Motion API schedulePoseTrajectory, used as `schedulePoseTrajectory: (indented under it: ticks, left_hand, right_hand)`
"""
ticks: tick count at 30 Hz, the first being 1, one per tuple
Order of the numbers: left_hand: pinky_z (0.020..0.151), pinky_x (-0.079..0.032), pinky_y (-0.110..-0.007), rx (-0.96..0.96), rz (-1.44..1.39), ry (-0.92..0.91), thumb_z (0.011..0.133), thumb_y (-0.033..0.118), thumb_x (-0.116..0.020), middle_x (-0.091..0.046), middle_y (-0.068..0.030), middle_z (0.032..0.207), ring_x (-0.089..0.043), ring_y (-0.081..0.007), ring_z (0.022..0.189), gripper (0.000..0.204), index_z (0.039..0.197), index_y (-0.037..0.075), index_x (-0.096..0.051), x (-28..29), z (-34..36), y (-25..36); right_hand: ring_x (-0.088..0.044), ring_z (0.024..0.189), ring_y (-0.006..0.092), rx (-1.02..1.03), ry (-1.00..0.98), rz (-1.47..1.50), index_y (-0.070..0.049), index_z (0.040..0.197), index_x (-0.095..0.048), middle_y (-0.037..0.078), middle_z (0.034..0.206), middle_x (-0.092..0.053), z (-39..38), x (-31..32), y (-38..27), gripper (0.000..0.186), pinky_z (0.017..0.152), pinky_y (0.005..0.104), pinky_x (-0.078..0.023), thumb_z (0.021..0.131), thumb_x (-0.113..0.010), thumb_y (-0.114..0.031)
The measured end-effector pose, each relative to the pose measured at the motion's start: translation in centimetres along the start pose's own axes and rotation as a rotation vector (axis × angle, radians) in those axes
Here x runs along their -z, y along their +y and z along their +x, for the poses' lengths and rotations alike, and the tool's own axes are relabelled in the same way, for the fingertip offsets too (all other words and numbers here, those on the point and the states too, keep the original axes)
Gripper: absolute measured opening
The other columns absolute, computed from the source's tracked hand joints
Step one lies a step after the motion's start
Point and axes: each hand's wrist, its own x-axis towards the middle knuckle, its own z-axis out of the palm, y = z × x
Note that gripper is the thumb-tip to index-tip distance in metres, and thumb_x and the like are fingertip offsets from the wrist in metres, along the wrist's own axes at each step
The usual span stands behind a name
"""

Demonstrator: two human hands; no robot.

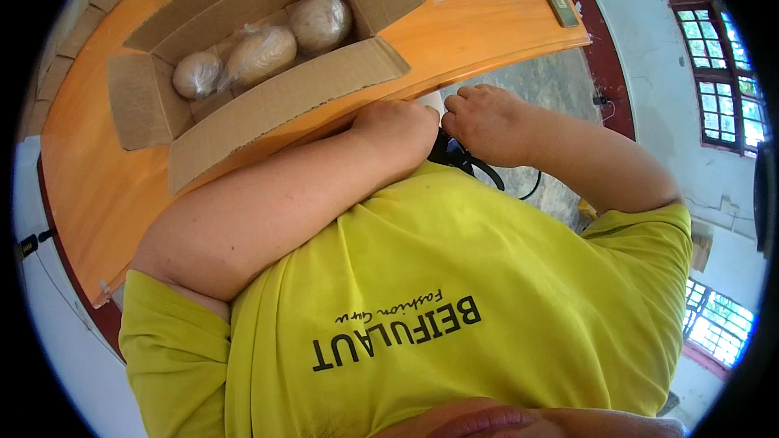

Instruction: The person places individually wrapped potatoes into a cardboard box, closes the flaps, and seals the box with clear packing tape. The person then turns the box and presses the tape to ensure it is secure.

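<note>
At the near edge of the orange wooden table (487,36): two bare hands, paired before the waist. Left hand (396,131): is curling, knuckles up. Right hand (487,126): is bending its fingers toward the left, just beside it. Whether either is pinching anything cannot be told; most fingertips are facing away. Item, black looped object of uncertain kind (453,156): is showing below and between the hands, near the yellow-green cloth shirt (454,259), perhaps being kept close for steadiness. Item, small white piece (433,103), mostly hidden: is showing between the hands. Item, open brown cardboard box (280,118): is standing on the table, flaps spreading outward, presumably leaving its contents reachable. Item, three rounded tan lumps in clear film (264,57): are lying in a row inside, the wrapping probably keeping them clean.
</note>
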Motion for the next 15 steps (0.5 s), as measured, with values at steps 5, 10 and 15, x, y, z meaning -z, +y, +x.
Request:
schedulePoseTrajectory:
  ticks: [5, 10, 15]
  left_hand:
    - [0.08, -0.054, -0.049, -0.001, 0.0, 0.006, 0.089, 0.012, -0.046, -0.067, -0.021, 0.099, -0.066, -0.0384, 0.095, 0.02, 0.094, 0.003, -0.063, -0.06, -0.06, -0.11]
    - [0.08, -0.054, -0.049, 0.013, -0.001, -0.025, 0.09, 0.013, -0.045, -0.067, -0.0212, 0.099, -0.067, -0.0383, 0.095, 0.022, 0.094, 0.003, -0.064, 0.35, 0.0, 0.14]
    - [0.08, -0.055, -0.049, -0.009, 0.024, -0.033, 0.089, 0.012, -0.047, -0.069, -0.0187, 0.1, -0.067, -0.0367, 0.095, 0.021, 0.095, 0.004, -0.066, 0.29, 0.0, 0.25]
  right_hand:
    - [-0.059, 0.095, 0.0272, 0.037, 0.032, 0.027, -0.004, 0.088, -0.065, 0.011, 0.091, -0.061, 0.1, -0.39, 0.41, 0.021, 0.084, 0.0389, -0.048, 0.084, -0.064, -0.025]
    - [-0.059, 0.094, 0.0272, 0.072, 0.031, 0.062, -0.006, 0.084, -0.066, 0.01, 0.09, -0.062, 0.08, -0.25, 0.75, 0.022, 0.083, 0.0387, -0.048, 0.084, -0.065, -0.028]
    - [-0.061, 0.091, 0.0265, 0.144, -0.003, 0.016, -0.009, 0.08, -0.066, 0.007, 0.088, -0.063, 0.36, -0.27, 0.86, 0.018, 0.081, 0.0379, -0.049, 0.084, -0.064, -0.027]
